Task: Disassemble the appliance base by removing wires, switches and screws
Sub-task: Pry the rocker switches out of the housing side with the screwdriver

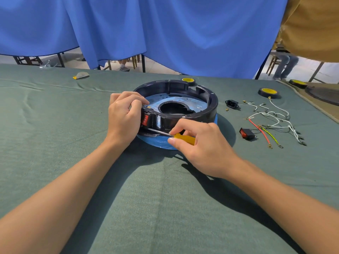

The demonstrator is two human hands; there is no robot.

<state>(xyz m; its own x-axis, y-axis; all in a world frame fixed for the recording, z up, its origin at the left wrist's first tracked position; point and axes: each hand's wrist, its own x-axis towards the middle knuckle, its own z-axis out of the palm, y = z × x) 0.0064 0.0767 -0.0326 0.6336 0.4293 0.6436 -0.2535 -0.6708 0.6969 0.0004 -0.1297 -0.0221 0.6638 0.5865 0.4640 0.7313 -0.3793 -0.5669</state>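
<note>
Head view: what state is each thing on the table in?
appliance base: open, left hand grips its rim
mounted switch: fitted in base wall
loose switch: out, lying on cloth
power socket: out, on cloth
wires: detached, on cloth
screwdriver: right hand holds it, tip beside mounted switch

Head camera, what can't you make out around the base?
- Screwdriver tip, head view: hidden behind the left hand gripping the appliance base, so its seat by the red switch is unclear.
- Red switch, head view: partly covered by the same hand.
- Brass bit beside the black socket, head view: too small to identify.
- Dark round object, head view: cut off by the right edge.
</note>
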